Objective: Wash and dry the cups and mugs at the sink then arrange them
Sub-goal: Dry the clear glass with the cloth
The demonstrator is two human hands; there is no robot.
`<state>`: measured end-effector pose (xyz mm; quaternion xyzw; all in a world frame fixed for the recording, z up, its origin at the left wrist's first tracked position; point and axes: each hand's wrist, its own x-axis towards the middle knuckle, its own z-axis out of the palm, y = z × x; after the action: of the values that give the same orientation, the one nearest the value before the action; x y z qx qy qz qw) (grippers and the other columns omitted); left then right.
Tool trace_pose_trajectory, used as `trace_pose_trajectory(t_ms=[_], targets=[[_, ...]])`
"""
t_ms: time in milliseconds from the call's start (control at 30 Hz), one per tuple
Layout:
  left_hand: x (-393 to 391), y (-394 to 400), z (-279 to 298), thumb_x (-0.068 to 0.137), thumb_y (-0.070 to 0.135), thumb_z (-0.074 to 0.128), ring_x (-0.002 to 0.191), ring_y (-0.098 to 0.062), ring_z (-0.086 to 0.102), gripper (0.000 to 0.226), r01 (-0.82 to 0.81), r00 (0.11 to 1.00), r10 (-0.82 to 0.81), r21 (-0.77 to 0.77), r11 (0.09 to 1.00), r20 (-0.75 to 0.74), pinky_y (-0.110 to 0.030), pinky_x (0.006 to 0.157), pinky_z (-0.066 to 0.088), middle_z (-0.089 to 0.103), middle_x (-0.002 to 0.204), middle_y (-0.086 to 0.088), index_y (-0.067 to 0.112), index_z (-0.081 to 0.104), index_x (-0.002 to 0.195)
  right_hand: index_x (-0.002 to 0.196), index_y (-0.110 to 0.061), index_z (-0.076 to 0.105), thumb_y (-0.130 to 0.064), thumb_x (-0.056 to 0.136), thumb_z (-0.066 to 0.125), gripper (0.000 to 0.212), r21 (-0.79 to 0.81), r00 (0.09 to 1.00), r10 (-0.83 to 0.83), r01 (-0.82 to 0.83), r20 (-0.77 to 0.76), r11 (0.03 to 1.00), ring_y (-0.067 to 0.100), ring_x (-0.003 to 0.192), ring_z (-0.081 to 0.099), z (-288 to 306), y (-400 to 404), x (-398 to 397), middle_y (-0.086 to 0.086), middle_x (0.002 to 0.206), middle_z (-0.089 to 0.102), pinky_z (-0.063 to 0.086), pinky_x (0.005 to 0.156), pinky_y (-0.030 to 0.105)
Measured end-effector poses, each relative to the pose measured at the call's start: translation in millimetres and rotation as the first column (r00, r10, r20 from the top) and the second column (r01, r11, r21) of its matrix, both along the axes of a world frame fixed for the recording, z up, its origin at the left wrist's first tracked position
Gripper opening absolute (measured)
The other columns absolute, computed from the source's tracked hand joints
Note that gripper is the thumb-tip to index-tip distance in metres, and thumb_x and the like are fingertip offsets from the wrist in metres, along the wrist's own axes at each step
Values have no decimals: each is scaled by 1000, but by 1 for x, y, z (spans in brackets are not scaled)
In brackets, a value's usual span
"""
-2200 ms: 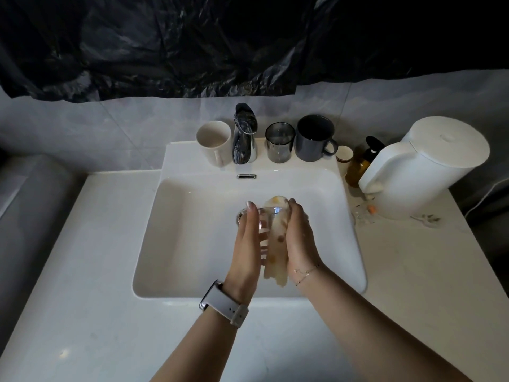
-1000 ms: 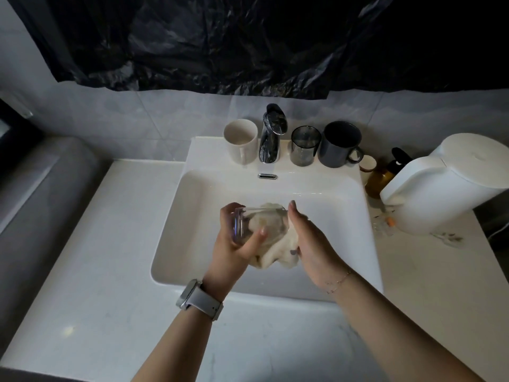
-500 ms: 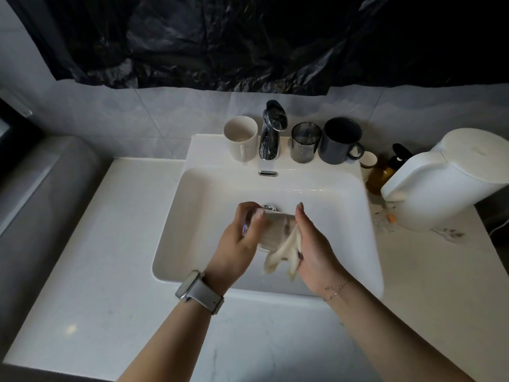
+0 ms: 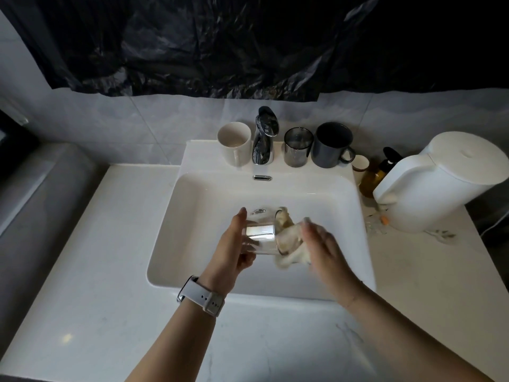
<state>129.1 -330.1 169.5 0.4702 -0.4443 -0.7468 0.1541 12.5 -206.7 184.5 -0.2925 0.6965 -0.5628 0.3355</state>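
While clutched: one glass [image 4: 260, 238], one cloth [image 4: 289, 245].

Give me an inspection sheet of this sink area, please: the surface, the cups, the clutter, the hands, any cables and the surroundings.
Surface: white countertop around a white sink.
Job's things: clear glass held on its side over the basin, cloth at its mouth; white mug, grey tumbler and dark mug on the ledge by the tap.
Clutter: white kettle, amber pump bottle, small cup, small bits on the counter by the kettle.
Hands: left hand has the glass in its grip; right hand, blurred, holds the cloth.
Cables: one thin cable at the right edge.
Surroundings: grey tiled wall, black plastic sheet above.
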Motion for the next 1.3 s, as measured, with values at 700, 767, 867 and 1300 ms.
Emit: trace_pose_trajectory(t_ms=[700, 767, 867, 1300], targets=[[-3, 27, 10, 82, 71, 45, 133, -33, 50, 82, 55, 955, -69, -57, 997, -287, -50, 118, 28, 62, 134, -10, 12, 55, 138, 88, -39, 72, -39, 100, 42, 32, -82, 922, -178, 218, 342, 972, 11, 85, 71, -1, -27, 34, -10, 87, 75, 53, 65, 33], [-7, 22, 10, 89, 69, 36, 130, -32, 53, 81, 44, 937, -6, 102, 994, -349, -49, 112, 39, 56, 140, -19, 10, 49, 142, 98, -41, 68, -46, 95, 45, 24, -152, 947, -123, 174, 296, 973, 7, 99, 68, -5, -18, 32, -15, 98, 73, 53, 83, 34], [-17, 20, 11, 97, 59, 33, 124, -33, 58, 69, 8, 937, -11, -10, 1000, -350, -42, 98, 52, 58, 136, -21, 10, 50, 141, 113, -33, 62, -56, 85, 49, 39, -236, 976, 9, 43, 217, 971, 12, 111, 62, -10, -8, 27, -9, 110, 71, 44, 92, 21], [-19, 15, -8, 66, 16, 84, 94, -22, 72, 54, 69, 970, -172, -487, 871, -170, -38, 83, 57, 74, 101, -4, 12, 58, 113, 85, -24, 69, -47, 87, 50, 30, -124, 975, 176, -159, 135, 979, 4, 77, 67, 27, -14, -15, 1, 83, 72, 52, 69, 23]])
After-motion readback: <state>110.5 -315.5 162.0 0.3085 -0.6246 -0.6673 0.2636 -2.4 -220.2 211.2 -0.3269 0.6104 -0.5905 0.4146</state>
